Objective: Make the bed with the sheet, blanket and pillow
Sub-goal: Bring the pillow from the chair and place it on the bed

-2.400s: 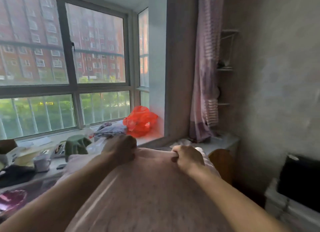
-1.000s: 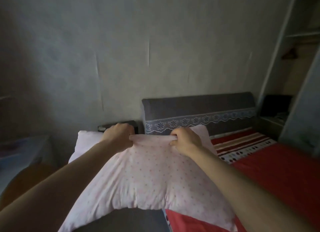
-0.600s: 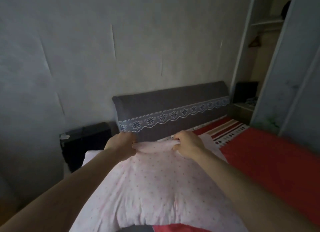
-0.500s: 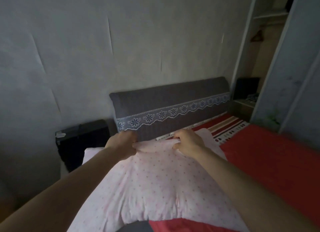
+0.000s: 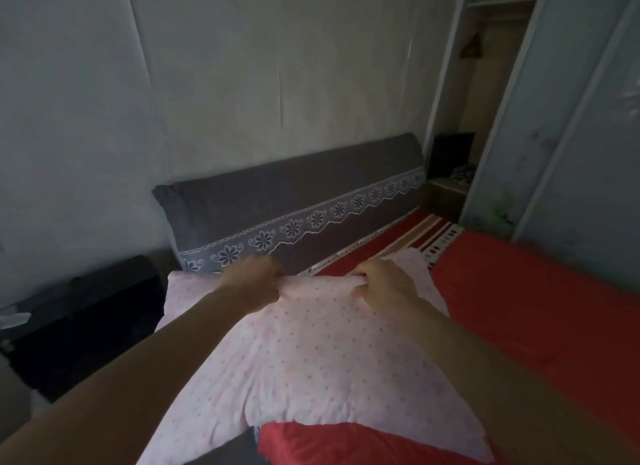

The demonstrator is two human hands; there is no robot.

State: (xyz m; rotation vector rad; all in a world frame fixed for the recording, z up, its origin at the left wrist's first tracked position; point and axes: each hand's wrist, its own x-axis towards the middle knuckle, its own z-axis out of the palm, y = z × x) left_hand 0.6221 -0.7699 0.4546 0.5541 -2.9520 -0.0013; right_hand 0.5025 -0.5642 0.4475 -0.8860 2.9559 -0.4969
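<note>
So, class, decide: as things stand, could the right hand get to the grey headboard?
Probably yes, though not freely: the right hand grips the pillow by its edge. Nothing stands between it and the headboard, just beyond.

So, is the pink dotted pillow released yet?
Held: left hand and right hand grip the far edge of the pink dotted pillow.

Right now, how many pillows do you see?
1: the pink dotted fabric pillow, gripped at its far edge by left hand and right hand, near the grey headboard. Others may be hidden.
</note>
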